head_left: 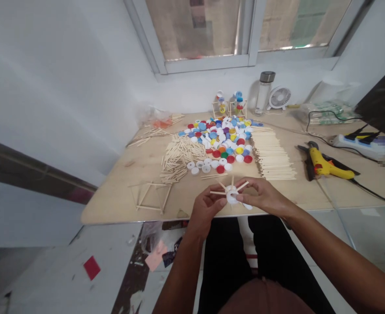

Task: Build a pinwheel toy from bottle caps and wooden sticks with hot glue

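Observation:
Both hands meet at the near edge of the wooden table (120,196) around a white bottle cap with several thin wooden sticks glued out from it like spokes (230,192). My left hand (206,207) pinches the cap from the left side. My right hand (260,196) closes on it from the right, its fingers over the cap's rim. Just beyond lie a heap of coloured bottle caps (223,139), a loose pile of short sticks (179,157) and a neat row of long sticks (272,155).
A yellow glue gun (326,166) lies to the right with its cord, near a power strip (359,144). A flat frame of sticks (151,196) lies at the left front. Two small stick-and-cap models (229,104), a bottle (264,91) and a small fan (280,98) stand by the window.

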`<state>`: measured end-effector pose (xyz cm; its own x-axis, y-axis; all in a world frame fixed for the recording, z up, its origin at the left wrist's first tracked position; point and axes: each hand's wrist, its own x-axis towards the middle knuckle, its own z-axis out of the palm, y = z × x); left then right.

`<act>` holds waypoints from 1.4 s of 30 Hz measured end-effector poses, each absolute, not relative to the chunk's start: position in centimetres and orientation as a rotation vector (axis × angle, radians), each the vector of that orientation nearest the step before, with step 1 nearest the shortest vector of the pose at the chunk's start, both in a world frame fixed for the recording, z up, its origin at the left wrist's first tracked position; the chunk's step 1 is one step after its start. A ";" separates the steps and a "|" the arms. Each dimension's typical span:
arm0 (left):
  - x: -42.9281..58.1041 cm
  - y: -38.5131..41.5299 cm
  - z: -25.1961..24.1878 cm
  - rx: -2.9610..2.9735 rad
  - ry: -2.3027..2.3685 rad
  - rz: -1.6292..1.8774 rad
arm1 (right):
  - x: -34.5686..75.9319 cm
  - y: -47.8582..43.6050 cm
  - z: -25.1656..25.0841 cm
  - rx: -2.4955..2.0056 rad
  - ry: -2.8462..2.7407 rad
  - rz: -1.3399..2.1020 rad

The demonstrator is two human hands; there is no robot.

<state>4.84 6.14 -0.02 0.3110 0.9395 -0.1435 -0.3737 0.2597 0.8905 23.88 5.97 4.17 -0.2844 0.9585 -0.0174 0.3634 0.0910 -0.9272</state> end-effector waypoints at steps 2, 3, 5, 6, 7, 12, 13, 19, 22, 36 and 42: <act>5.1 6.0 -0.4 0.860 0.777 1.023 | 23.6 5.8 4.1 -1.302 -1.707 1.193; 5.2 5.9 -0.5 0.859 0.781 1.027 | 23.5 5.8 4.0 -1.299 -1.698 1.197; 5.4 5.9 -0.5 0.867 0.805 1.044 | 23.1 5.7 3.8 -1.298 -1.680 1.202; 5.5 5.9 -0.5 0.874 0.820 1.050 | 23.0 5.7 3.7 -1.301 -1.672 1.202; 5.6 5.9 -0.5 0.880 0.838 1.054 | 22.9 5.7 3.6 -1.304 -1.667 1.198; 5.5 6.1 -0.7 0.841 0.919 1.121 | 24.2 6.2 3.9 -1.240 -1.782 1.168; 5.5 6.2 -0.8 0.819 0.933 1.147 | 24.9 6.4 4.0 -1.238 -1.809 1.147; 5.2 6.5 -1.5 0.698 0.943 1.233 | 26.7 9.2 4.1 -1.570 -1.962 0.681; 5.2 6.6 -1.7 0.652 0.908 1.279 | 25.0 11.2 3.6 -1.728 -2.225 0.330; 5.1 6.7 -1.9 0.600 0.873 1.321 | 22.5 14.3 2.7 -1.914 -2.323 -0.119; 5.0 6.7 -1.8 0.631 0.851 1.314 | 22.9 16.2 2.4 -1.911 -2.379 -0.222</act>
<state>4.96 6.67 -1.81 0.0393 0.9837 -0.1757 -0.5623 0.1671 0.8098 22.86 16.20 2.44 -0.2173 0.9638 0.1542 0.9757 0.2102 0.0611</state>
